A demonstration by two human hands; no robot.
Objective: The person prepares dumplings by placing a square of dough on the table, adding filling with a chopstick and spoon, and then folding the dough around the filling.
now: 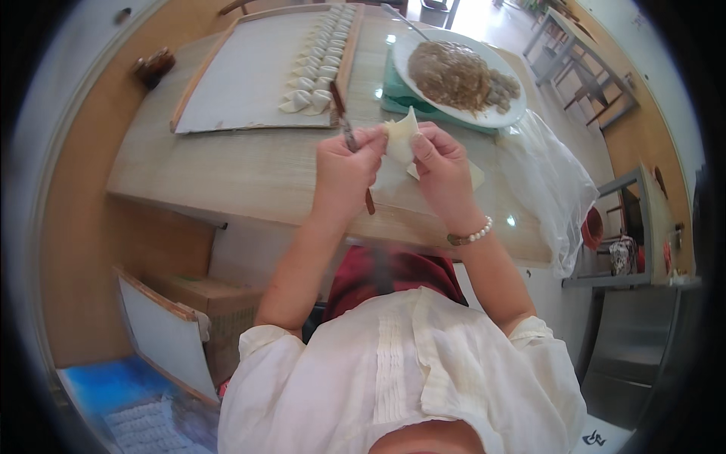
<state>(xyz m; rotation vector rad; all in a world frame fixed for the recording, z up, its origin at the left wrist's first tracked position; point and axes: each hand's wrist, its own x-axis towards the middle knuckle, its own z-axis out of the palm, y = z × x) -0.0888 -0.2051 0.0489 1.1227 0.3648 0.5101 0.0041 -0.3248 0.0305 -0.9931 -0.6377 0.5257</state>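
Note:
My left hand [346,170] pinches one edge of a pale wonton wrapper [401,139]. A slim brown stick [338,102] is also in that hand, running across the palm with both ends showing. On the wrapper's other side, my right hand [442,162] grips it between thumb and fingers. The wrapper is partly folded, with one corner pointing up; whether filling is inside I cannot tell. Below my right hand lie flat wrappers [477,175], partly covered by it. Beyond it, a large white plate [505,118] holds brownish minced filling [448,74] and a greyish lump at its side.
A wood-rimmed white tray [238,79] bears rows of folded wontons [329,59] along its right side. The plate rests on a green base [397,93], a utensil handle [404,20] at its rim. A clear plastic bag [550,176] hangs over the table's right edge.

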